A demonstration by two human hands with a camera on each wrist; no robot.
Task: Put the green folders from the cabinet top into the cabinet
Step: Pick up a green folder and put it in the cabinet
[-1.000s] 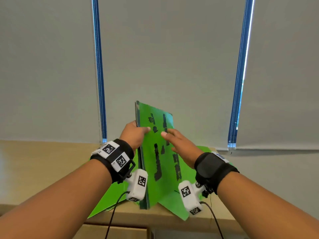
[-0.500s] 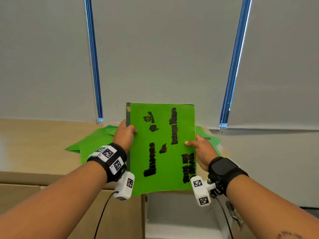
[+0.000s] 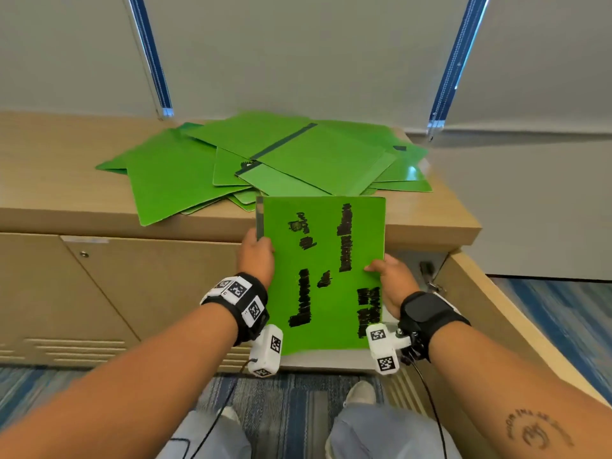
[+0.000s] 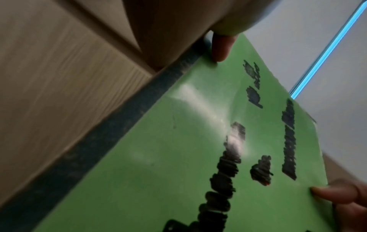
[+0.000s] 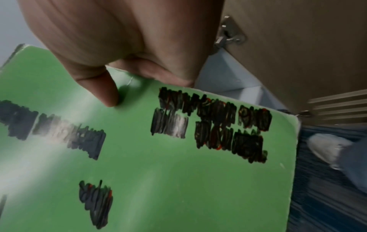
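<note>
I hold one green folder (image 3: 331, 313) with black scribbled-out writing and a dark spine, tilted in front of the open cabinet compartment (image 3: 318, 361). My left hand (image 3: 256, 256) grips its spine edge, thumb on the cover (image 4: 220, 47). My right hand (image 3: 390, 279) pinches its right edge, thumb on top (image 5: 103, 91). The same folder (image 4: 178, 157) fills the left wrist view and the folder (image 5: 158, 157) fills the right wrist view. A loose pile of several green folders (image 3: 265, 160) lies on the tan cabinet top (image 3: 49, 180).
The cabinet door (image 3: 496, 309) stands swung open at my right, its metal hinge (image 3: 429, 276) showing. A shut cabinet door (image 3: 116, 293) with a lock is on the left. Blue carpet (image 3: 298, 409) and my shoes lie below; grey blinds hang behind.
The folder has come down from above the cabinet top to in front of the open compartment, still in both hands. My view has tilted down, and the pile on top now shows.
</note>
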